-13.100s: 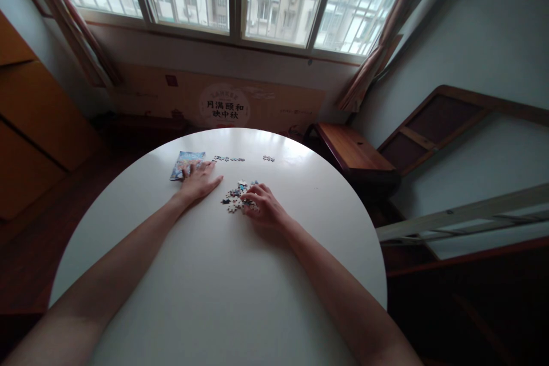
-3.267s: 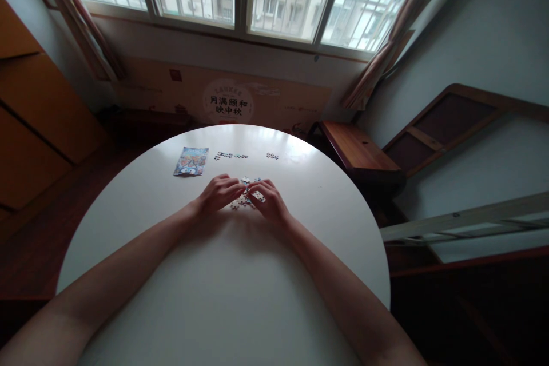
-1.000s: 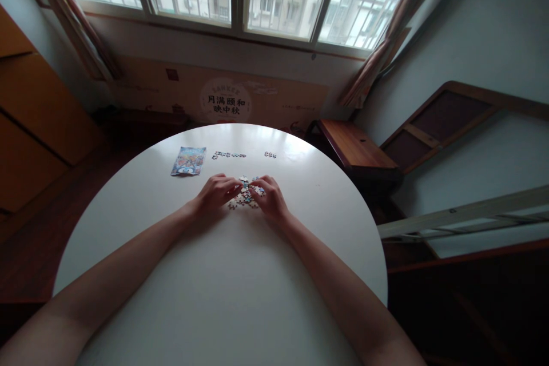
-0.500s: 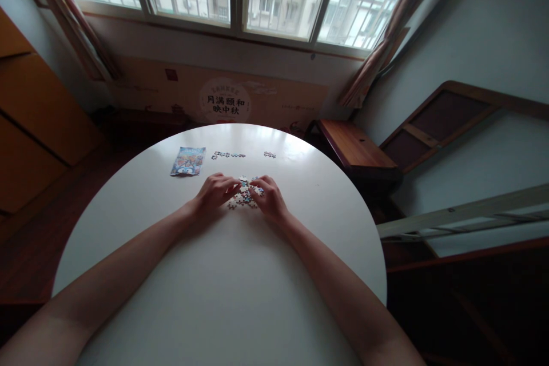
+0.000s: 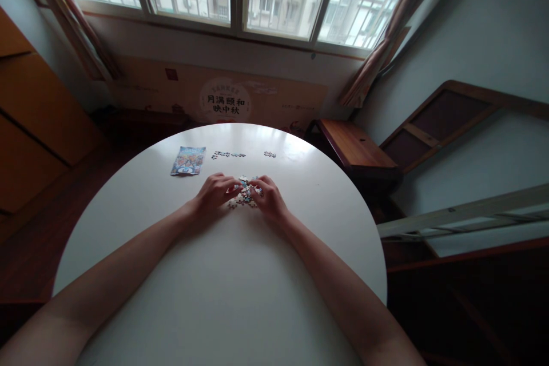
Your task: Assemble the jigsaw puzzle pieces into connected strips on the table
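Observation:
A loose heap of small jigsaw pieces lies on the white round table, pale backs and coloured faces mixed. My left hand reaches in from the left side, its fingers bent and thumb close to them at a light piece. From the right, my right hand curls over the heap with thumb and forefinger pressed together among the pieces. What its fingertips hold is too small to make out. Beyond the hands lie a joined jigsaw strip with a bend at its left end and a shorter joined strip.
A colourful printed packet lies left of the strips. Past the table's far edge stand a wooden bench on the right and a printed banner below the barred window. An orange cabinet is at the left.
My fingers have shifted slightly over the heap, and the pale piece between the two hands sits a little differently. Arms, strips and packet look the same.

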The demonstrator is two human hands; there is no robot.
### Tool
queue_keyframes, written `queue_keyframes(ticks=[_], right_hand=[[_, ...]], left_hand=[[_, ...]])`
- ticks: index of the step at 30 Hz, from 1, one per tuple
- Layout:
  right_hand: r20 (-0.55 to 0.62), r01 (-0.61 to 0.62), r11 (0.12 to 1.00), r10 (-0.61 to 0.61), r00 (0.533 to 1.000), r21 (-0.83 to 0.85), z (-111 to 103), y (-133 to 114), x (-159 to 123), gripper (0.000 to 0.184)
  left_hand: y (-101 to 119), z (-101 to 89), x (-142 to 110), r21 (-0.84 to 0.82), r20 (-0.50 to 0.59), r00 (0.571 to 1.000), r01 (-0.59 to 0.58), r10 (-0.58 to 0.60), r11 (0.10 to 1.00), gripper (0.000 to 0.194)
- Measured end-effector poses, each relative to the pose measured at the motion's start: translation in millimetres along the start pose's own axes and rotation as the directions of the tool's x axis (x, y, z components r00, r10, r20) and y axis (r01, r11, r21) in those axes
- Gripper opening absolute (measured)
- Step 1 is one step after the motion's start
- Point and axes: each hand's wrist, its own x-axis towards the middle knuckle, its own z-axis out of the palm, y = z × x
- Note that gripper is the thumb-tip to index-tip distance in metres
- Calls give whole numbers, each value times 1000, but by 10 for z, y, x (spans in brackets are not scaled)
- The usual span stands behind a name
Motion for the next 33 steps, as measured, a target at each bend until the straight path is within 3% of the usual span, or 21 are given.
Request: queue_keyframes(ticks=[33], right_hand=[[20, 39, 999, -38, 999, -39, -8, 10, 3, 22]], left_hand=[[28, -5, 29, 6, -61, 995, 76, -75, 997, 20]])
